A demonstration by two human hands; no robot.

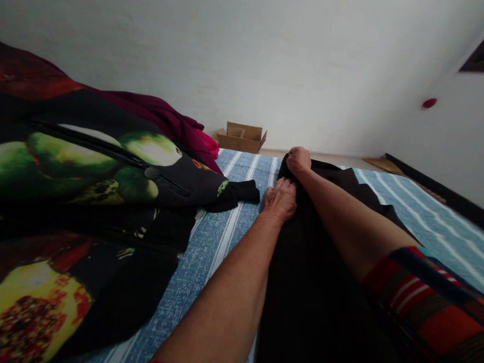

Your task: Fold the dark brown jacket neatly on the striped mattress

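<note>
A black garment (322,270) lies spread on a blue striped sheet (219,239) in front of me. My left hand (280,199) is closed on the garment's left edge, fingers curled into the cloth. My right hand (298,159) grips the same edge a little farther away, at the far corner. Both forearms stretch out over the black cloth. A striped red, orange and dark sleeve (429,302) covers my right upper arm.
A heap of clothes fills the left: a black garment printed with green and yellow fruit (84,196) and a maroon cloth (164,116) behind it. An open cardboard box (242,137) stands by the white wall. A dark strip (445,196) runs along the right wall.
</note>
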